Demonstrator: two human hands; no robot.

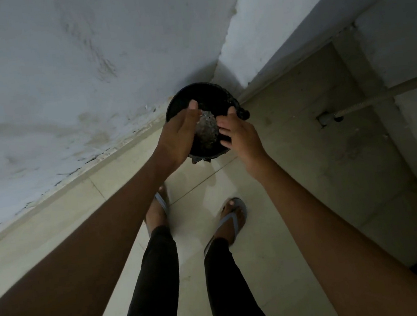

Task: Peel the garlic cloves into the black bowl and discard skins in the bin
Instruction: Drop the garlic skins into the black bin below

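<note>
A round black bin (203,95) stands on the floor in the corner where two walls meet. Both my hands hover over its opening, palms turned toward each other. My left hand (179,135) is at the bin's left rim with its fingers fairly straight. My right hand (240,133) is at the right rim, fingers relaxed and slightly spread. Between the palms shows a pale, speckled heap of garlic skins (206,129); whether it lies inside the bin or is falling I cannot tell. Neither hand grips anything.
White stained walls (58,71) rise behind and left of the bin. Pale floor tiles (293,146) stretch to the right, with a hose (379,96) along the right wall. My legs and sandalled feet (232,217) stand just before the bin.
</note>
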